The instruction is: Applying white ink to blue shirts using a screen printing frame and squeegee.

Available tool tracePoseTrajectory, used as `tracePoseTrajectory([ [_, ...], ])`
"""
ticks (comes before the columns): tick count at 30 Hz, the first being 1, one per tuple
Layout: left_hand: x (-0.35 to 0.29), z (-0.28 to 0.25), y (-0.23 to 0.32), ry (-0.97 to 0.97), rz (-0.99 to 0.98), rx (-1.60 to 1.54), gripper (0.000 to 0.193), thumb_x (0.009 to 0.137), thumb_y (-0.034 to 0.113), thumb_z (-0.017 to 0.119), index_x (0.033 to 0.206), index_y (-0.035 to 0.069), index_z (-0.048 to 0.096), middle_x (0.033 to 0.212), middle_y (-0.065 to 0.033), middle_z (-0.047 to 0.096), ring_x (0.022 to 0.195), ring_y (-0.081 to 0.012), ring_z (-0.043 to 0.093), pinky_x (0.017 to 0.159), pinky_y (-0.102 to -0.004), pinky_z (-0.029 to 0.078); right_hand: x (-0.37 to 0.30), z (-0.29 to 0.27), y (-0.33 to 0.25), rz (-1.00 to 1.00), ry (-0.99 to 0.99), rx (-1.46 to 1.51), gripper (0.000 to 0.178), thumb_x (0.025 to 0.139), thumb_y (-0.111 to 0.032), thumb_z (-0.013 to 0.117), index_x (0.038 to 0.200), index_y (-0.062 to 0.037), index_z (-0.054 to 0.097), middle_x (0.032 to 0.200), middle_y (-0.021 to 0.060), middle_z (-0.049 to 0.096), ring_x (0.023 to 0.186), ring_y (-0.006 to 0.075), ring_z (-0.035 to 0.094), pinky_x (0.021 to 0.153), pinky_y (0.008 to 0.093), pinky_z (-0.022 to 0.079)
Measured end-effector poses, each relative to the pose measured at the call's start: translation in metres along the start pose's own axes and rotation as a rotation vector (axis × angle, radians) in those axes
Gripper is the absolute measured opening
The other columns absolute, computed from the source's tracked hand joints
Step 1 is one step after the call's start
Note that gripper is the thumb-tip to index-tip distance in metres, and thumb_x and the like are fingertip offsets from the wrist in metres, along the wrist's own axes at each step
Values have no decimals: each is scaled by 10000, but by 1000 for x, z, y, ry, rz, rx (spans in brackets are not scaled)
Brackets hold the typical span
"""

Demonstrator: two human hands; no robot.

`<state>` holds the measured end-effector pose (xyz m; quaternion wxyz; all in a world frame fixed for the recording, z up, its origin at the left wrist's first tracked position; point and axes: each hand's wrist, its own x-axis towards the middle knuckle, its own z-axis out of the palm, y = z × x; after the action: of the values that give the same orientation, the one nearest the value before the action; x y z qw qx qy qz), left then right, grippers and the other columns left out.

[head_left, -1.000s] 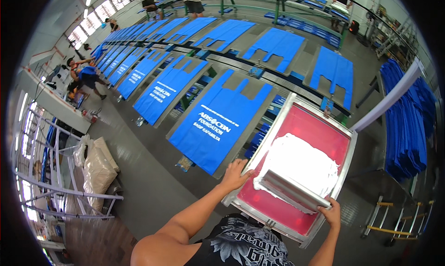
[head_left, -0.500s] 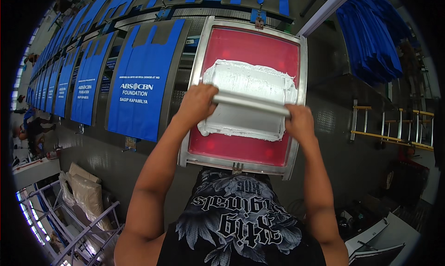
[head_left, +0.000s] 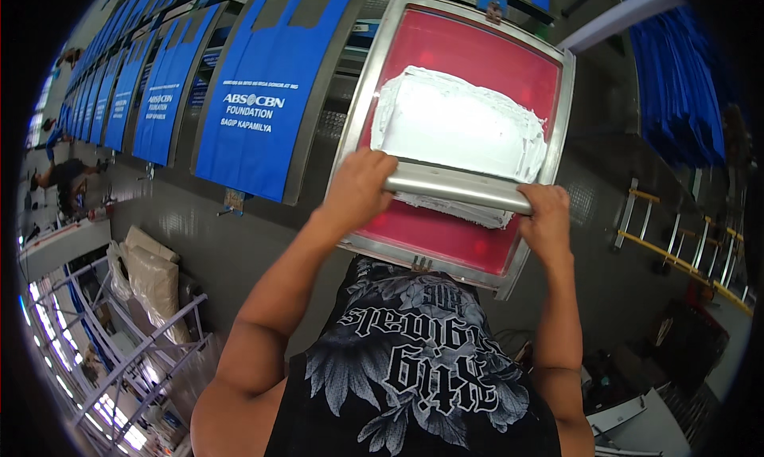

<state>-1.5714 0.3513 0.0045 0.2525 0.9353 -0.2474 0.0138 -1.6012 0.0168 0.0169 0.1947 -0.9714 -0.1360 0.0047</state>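
We see a person at a long printing table, both hands wrapped around a metal squeegee (head_left: 458,188) that lies across a framed screen (head_left: 557,130). The left hand (head_left: 358,188) curls over the squeegee's left end, fingers folded tight on the bar; the right hand (head_left: 547,218) closes on the right end in the same way. The squeegee sits in the lower half of the screen, its blade edge touching the pink mesh (head_left: 446,234), near the frame's edge closest to the person.

Thick white ink (head_left: 458,123) covers the middle of the mesh just beyond the squeegee, and a thin smear of it shows under the bar on the near side. The screen's metal frame lies flat on the table.

Just left of the screen we see a blue bag (head_left: 263,91) with white print, laid flat on a pallet, and more blue bags (head_left: 119,99) run in a row along the table toward the upper left. Stacks of blue fabric (head_left: 676,67) hang at the upper right. A white bar (head_left: 621,15) crosses above the screen's far corner. At the lower left stand sacks (head_left: 151,274) beside a metal rack (head_left: 119,361). Far off on the left another person (head_left: 64,174) is at work, too small to tell at what.
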Motion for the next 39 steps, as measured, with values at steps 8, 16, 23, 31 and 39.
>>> tracePoseTrajectory([
  [8, -102, 18, 57, 119, -192, -210, 446, 667, 34, 643, 1088, -17, 505, 1059, -177, 514, 989, -348, 497, 883, -429, 427, 53, -1, -21, -359, 23, -271, 444, 597, 68, 576, 1012, -84, 614, 1020, 61, 631, 1035, 261, 561, 1034, 542, 271],
  [16, -128, 21, 52, 284, -430, -236, 497, 671, 49, 661, 1126, -40, 483, 1057, -194, 488, 965, -358, 493, 861, -421, 432, 180, 36, -84, -777, -72, -265, 422, 645, 63, 599, 1029, -113, 618, 1049, 17, 624, 1078, 208, 545, 1057, 571, 252],
  [23, -129, 27, 38, 370, -548, -183, 446, 680, 54, 661, 1086, -32, 498, 1015, -174, 514, 941, -346, 509, 822, -420, 445, 221, 73, -110, -905, -90, -238, 349, 724, 40, 606, 1023, -138, 629, 1068, -3, 618, 1110, 184, 534, 1086, 564, 247],
  [31, -124, 30, 35, 309, -550, -327, 386, 704, 73, 644, 1049, -37, 510, 952, -181, 535, 887, -354, 540, 785, -421, 456, 227, 48, -121, -881, -282, -359, 320, 724, 28, 593, 995, -132, 651, 998, 1, 623, 1079, 193, 533, 1106, 556, 226],
  [39, -66, 40, 37, 201, -317, -507, 388, 684, 45, 632, 1051, -17, 522, 949, -188, 543, 886, -367, 543, 782, -436, 457, 152, -46, -41, -507, -322, -492, 369, 648, 27, 590, 987, -105, 656, 922, 38, 636, 1016, 231, 556, 1080, 535, 261],
])
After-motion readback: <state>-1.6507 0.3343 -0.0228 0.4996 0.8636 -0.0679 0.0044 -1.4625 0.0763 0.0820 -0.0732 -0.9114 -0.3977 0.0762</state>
